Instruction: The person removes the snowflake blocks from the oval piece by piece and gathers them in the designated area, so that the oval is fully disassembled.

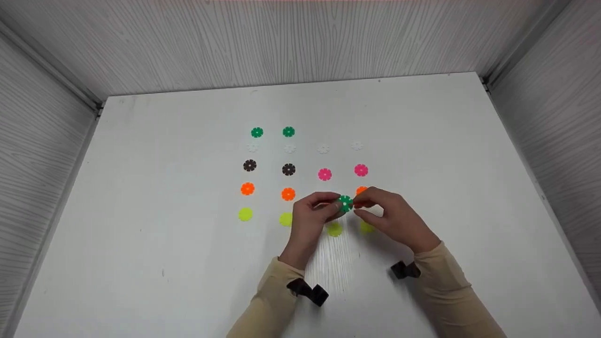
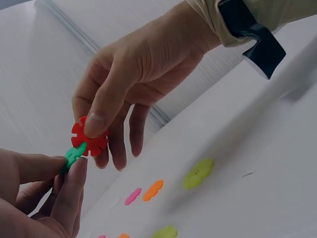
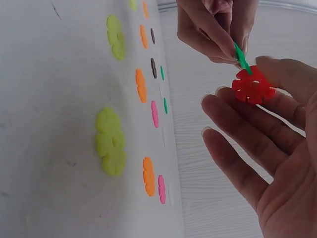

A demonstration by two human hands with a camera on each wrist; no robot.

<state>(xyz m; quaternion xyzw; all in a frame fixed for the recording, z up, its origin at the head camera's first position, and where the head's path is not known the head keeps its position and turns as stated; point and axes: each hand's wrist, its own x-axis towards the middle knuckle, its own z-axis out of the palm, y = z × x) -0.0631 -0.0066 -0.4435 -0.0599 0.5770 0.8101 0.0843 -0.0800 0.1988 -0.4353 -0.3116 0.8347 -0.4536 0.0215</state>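
My left hand (image 1: pixel 312 213) pinches a green notched plastic disc (image 1: pixel 345 203) between thumb and fingertips. Opposite it, my right hand (image 1: pixel 392 213) holds a red notched disc (image 3: pixel 253 85) between thumb and index finger, its other fingers spread out. The two discs meet edge to edge at their slots, the green one turned crosswise to the red in the right wrist view. Both hands are raised over the table. In the head view, the right fingers cover much of the red disc and overlap an orange disc (image 1: pixel 361 190) lying beyond.
On the white table (image 1: pixel 164 188), similar discs lie in rows: green (image 1: pixel 288 132), white (image 1: pixel 323 149), dark brown (image 1: pixel 250 165), pink (image 1: pixel 325 174), orange (image 1: pixel 288 194) and yellow-green (image 1: pixel 245 214). Wood-grain panels (image 1: pixel 281 42) stand at the back and sides.
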